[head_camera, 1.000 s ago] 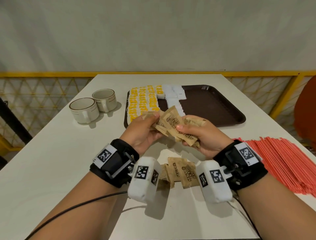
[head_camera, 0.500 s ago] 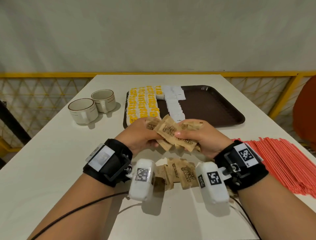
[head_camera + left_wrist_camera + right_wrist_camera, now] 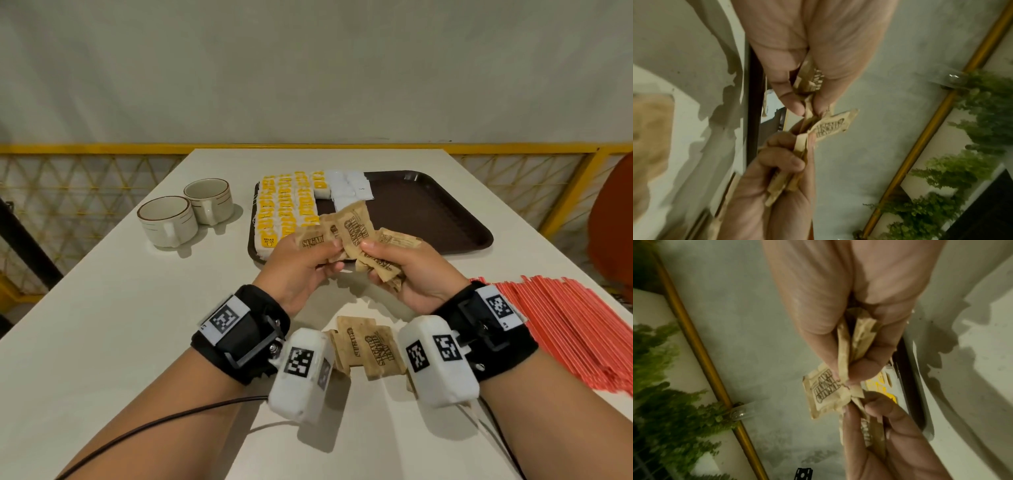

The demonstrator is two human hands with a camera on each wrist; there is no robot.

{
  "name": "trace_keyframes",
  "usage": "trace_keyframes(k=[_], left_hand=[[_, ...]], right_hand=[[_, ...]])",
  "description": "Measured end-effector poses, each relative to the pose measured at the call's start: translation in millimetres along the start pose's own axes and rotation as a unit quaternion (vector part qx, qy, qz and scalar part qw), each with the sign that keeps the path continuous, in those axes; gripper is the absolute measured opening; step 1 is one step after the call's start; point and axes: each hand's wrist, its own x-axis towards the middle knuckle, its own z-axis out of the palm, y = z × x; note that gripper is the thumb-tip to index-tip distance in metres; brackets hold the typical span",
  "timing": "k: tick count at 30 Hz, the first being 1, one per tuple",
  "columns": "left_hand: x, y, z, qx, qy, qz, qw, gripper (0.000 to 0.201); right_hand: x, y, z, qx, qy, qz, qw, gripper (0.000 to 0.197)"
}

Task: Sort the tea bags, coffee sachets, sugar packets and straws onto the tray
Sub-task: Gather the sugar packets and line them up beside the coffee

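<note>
Above the tray's (image 3: 445, 219) near edge, both hands' fingers (image 3: 334, 244) pinching sugar packets (image 3: 352, 226), now raised higher, fanned wider.

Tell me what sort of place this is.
Probably a café or canteen: a brown serving tray with rows of yellow tea bags, two ceramic cups, brown sugar packets and red straws on a white table.
</note>
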Motion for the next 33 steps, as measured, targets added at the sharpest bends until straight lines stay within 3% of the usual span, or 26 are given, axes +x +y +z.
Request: trace_keyframes(k=[3, 6, 9, 13, 15, 19, 22, 26, 33], left_hand=[[3.0, 6.9, -8.5, 0.066, 0.029, -0.017, 0.997, 0.013], [-1.2, 14.5, -17.4, 0.164, -0.026, -0.075, 0.983, 0.012], [-5.5, 16.2, -15.2, 0.179, -0.075, -0.084, 0.977, 0.011], [2.6, 11.6, -7.9, 0.010, -0.021, -0.088, 0.996, 0.034], [3.7, 9.0, -3.8, -0.070, -0.001, -0.101, 0.992, 0.043], [0.9, 5.2, 5.8, -0.178, 0.002, -0.133, 0.975, 0.056], [-0.3, 1.3, 11.0, -0.189, -0.006, -0.129, 0.973, 0.060], [-0.7, -1.5, 14.1, -0.202, 0.021, -0.110, 0.973, 0.045], [11.9, -8.9, 2.6, -0.304, 0.049, -0.136, 0.942, 0.057]], right_hand=[[-0.3, -3.1, -1.8, -0.029, -0.001, -0.018, 0.999, 0.013], [-3.2, -7.1, -5.7, -0.065, -0.043, -0.017, 0.997, 0.014], [-7.1, -3.8, -6.6, -0.157, -0.086, -0.007, 0.984, 0.025], [-6.0, -5.7, -5.5, -0.096, -0.050, -0.005, 0.994, 0.017], [-5.6, -8.4, -4.1, -0.047, -0.024, 0.006, 0.999, 0.013], [-2.9, -1.5, 1.4, 0.010, -0.001, 0.019, 1.000, 0.023], [-1.7, 7.2, 6.7, 0.007, 0.002, 0.031, 0.999, 0.017], [-0.5, 10.9, 7.2, 0.016, -0.019, 0.043, 0.999, 0.025], [1.5, 7.2, 6.1, 0.082, -0.019, 0.042, 0.996, 0.027]])
